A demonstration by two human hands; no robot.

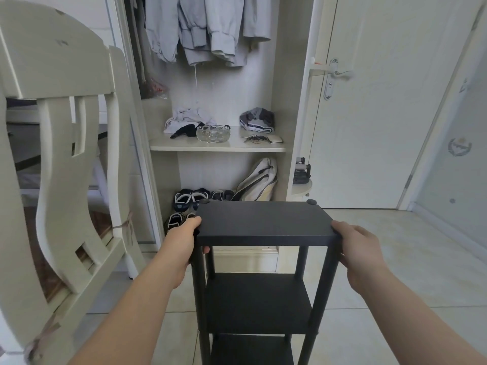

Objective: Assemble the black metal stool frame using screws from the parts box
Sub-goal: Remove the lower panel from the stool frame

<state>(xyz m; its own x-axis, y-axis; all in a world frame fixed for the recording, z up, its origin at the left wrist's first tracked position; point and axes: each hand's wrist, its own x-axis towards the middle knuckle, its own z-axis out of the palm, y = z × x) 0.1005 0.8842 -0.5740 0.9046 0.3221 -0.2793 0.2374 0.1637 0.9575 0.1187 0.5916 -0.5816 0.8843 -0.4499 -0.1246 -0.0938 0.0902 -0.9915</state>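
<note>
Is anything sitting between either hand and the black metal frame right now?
Nothing visible does. The left hand and the right hand both grip the black metal stool frame at the near corners of its flat top panel, one on each side. The cream wooden chair stands off to the left, not between them.

head view looks forward and down, close above the frame (266,219).

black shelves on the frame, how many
3: the top shelf between the left hand and right hand, the middle shelf under it, the lowest shelf at the picture's bottom edge. More may be hidden below.
</note>
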